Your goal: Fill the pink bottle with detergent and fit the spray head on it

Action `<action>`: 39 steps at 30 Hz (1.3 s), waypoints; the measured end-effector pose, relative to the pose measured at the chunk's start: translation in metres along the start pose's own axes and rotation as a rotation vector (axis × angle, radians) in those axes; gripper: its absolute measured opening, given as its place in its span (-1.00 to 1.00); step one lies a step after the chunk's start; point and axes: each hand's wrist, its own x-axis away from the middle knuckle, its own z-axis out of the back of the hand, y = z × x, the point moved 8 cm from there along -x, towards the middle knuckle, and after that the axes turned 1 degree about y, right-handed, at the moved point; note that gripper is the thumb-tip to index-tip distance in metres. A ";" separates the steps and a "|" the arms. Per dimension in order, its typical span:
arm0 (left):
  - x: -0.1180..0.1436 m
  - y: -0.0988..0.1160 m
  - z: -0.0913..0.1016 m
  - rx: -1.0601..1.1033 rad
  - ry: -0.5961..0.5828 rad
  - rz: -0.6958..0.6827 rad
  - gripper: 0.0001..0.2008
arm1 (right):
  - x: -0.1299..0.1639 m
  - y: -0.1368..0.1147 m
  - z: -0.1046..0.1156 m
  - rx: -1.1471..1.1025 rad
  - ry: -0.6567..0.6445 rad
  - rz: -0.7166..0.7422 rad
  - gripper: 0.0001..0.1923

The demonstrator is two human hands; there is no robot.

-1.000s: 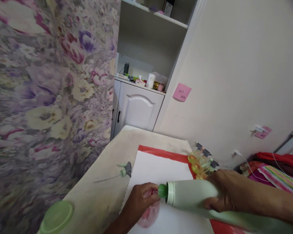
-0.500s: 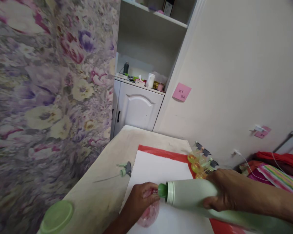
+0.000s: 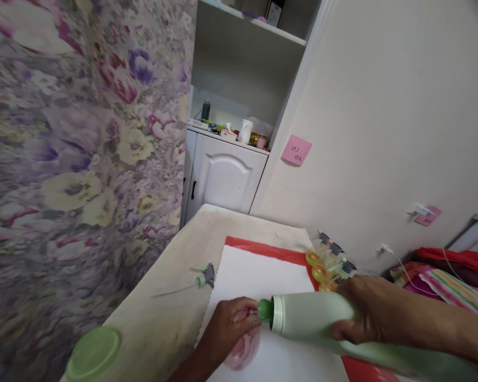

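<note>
Pale green bottle [image 3: 318, 318], still tipped sideways over the white cloth [image 3: 258, 276] on the desk [image 3: 175, 307], is clasped by right hand [image 3: 366, 307] fingers, its spout held unmoved against the small pink bottle [image 3: 242, 347] gripped by left hand [image 3: 226, 331] fingers.

Both forearms come in bare from the near edge, with no sleeve in view. The left hand [image 3: 227, 329] and right hand [image 3: 364, 307] are bare: no glove, ring, watch or band shows.
</note>
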 end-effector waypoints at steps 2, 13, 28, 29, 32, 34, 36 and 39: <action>0.000 -0.001 0.000 -0.003 0.001 0.000 -0.81 | 0.000 0.001 0.000 0.018 0.004 -0.002 -0.64; 0.000 -0.005 0.000 -0.008 0.009 0.004 -0.83 | -0.001 0.001 0.000 0.009 0.008 -0.001 -0.63; 0.001 0.000 0.001 -0.024 0.017 -0.003 -0.83 | 0.002 -0.001 0.001 0.018 0.021 0.007 -0.63; 0.001 0.000 0.001 -0.021 0.015 -0.005 -0.83 | 0.002 -0.001 0.002 0.024 0.020 -0.003 -0.62; 0.001 0.000 0.000 -0.022 0.011 -0.011 -0.84 | 0.002 -0.001 0.002 0.034 0.012 -0.011 -0.61; 0.001 0.001 0.000 -0.023 0.008 -0.012 -0.83 | 0.002 -0.002 0.003 0.034 0.019 0.005 -0.61; 0.001 0.001 0.000 -0.023 0.011 -0.012 -0.84 | 0.002 -0.002 0.003 0.023 0.022 0.031 -0.62; 0.001 0.002 0.001 -0.027 0.009 -0.012 -0.83 | 0.000 0.000 0.000 0.002 0.018 0.047 -0.64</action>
